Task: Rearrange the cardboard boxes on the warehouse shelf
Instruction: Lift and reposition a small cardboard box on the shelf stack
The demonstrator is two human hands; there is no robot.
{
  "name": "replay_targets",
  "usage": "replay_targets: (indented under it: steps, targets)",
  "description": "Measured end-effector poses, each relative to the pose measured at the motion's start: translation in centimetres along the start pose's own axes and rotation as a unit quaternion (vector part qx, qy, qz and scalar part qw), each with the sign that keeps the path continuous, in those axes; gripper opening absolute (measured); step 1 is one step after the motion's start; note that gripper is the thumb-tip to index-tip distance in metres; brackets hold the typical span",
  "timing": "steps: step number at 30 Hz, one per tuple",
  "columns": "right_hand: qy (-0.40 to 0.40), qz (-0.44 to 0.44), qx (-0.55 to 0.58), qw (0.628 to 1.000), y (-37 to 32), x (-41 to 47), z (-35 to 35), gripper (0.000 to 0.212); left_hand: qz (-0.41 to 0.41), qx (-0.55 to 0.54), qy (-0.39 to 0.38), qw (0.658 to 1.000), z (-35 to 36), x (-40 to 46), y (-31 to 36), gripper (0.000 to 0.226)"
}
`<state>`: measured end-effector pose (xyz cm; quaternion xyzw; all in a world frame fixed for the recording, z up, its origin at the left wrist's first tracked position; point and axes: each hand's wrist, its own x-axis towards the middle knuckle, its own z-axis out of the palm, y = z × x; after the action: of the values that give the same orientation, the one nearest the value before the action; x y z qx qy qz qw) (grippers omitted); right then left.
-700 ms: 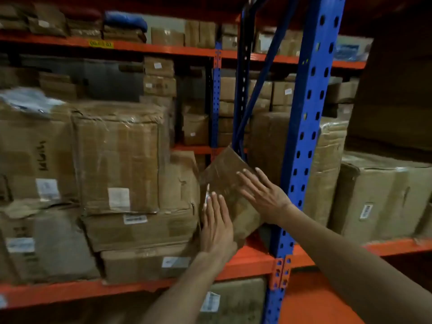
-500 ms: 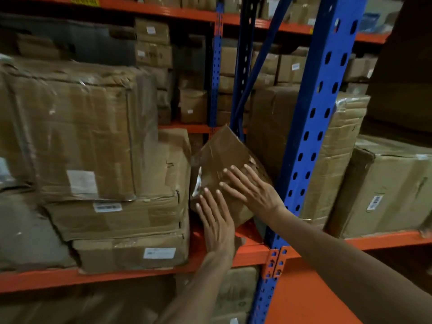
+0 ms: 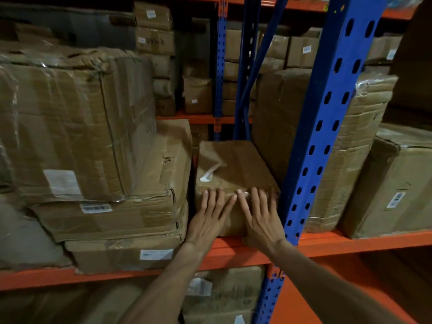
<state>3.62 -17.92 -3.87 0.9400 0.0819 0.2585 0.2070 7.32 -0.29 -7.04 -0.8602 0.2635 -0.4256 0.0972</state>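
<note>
A small brown cardboard box [image 3: 231, 164] sits flat on the orange shelf beam [image 3: 327, 244], in the gap between a stack of boxes on the left and the blue upright post [image 3: 327, 127]. My left hand [image 3: 210, 218] lies flat against the box's front face, fingers spread. My right hand [image 3: 259, 218] presses flat beside it on the same face, close to the post. Neither hand wraps around the box. A strip of pale tape hangs loose on the box's top.
A large taped box [image 3: 74, 122] tops a stack of flatter boxes [image 3: 112, 220] at the left. Big wrapped boxes [image 3: 350, 146] and another box [image 3: 397, 183] stand right of the post. More boxes fill the lower shelf [image 3: 224, 293] and the racks behind.
The small box has gone from tilted on one corner to lying flat on the shelf. Both hands have moved onto its front face, and the camera has come closer.
</note>
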Motion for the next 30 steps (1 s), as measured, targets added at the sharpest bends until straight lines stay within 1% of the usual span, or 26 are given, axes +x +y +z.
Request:
replay_targets:
  steps: [1,2,4,6,10,13,18,21,24,26,30]
  targets:
    - [-0.002,0.007,0.020,1.000,-0.1,-0.5,0.3,0.140,0.028,0.029,-0.003,0.999,0.0,0.0,0.0,0.061]
    - [-0.009,0.001,0.029,1.000,0.0,-0.5,0.4,0.141,0.035,0.047,-0.008,0.998,-0.2,0.1,0.1,0.060]
    - [-0.031,-0.004,0.049,0.998,0.2,-0.6,0.7,0.146,0.028,0.041,-0.022,0.999,-1.1,0.1,0.3,0.059]
    - [-0.055,0.007,0.060,0.997,0.3,-0.7,0.5,0.150,0.034,0.049,-0.015,0.998,-1.0,0.0,0.5,0.057]
    - [-0.067,0.014,0.046,0.997,-0.1,-1.0,0.6,0.148,0.024,0.064,-0.044,0.997,-1.6,-0.1,0.6,0.055]
    - [-0.077,0.018,0.032,0.996,-0.3,-1.0,-0.1,0.149,0.024,0.080,-0.050,0.995,-2.1,-0.2,0.6,0.057]
    - [-0.068,0.027,0.045,0.996,-0.7,-1.8,-1.1,0.148,0.031,0.068,-0.038,0.996,-3.0,-0.5,0.7,0.057]
    - [-0.067,0.033,0.045,0.996,-1.2,-1.9,-1.8,0.146,0.035,0.077,-0.055,0.995,-3.8,-0.7,0.4,0.061]
    - [-0.047,0.041,0.050,0.997,-2.3,-1.4,-2.1,0.135,0.042,0.088,-0.087,0.991,-4.4,-0.6,-1.0,0.071]
    - [-0.035,0.041,0.059,0.997,-2.9,-1.8,-2.2,0.129,0.043,0.093,-0.093,0.990,-4.9,-1.3,-1.3,0.074]
    - [-0.005,0.016,0.054,0.998,-2.1,-4.5,-1.9,0.136,0.044,0.098,-0.063,0.992,-5.4,-3.2,0.4,0.061]
